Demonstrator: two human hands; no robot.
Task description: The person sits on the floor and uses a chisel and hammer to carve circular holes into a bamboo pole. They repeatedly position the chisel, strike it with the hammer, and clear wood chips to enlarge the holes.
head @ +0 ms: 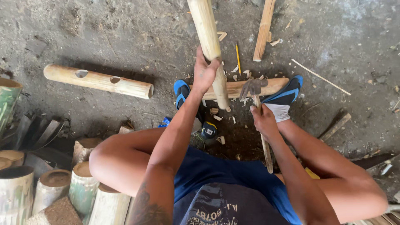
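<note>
Both hands fisted shut: L hand (205, 73) raised w/ arm extended, R hand (263, 121) lower, prob. tighter.

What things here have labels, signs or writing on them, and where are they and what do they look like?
Shorts print: bottom middle, on the person's lap, pale curved lettering and a round design on dark blue cloth.
Small tag: on the ground between the feet, below the left hand, a little yellow and dark patch; too small to tell more.
No packages, signs or screens show.
</note>
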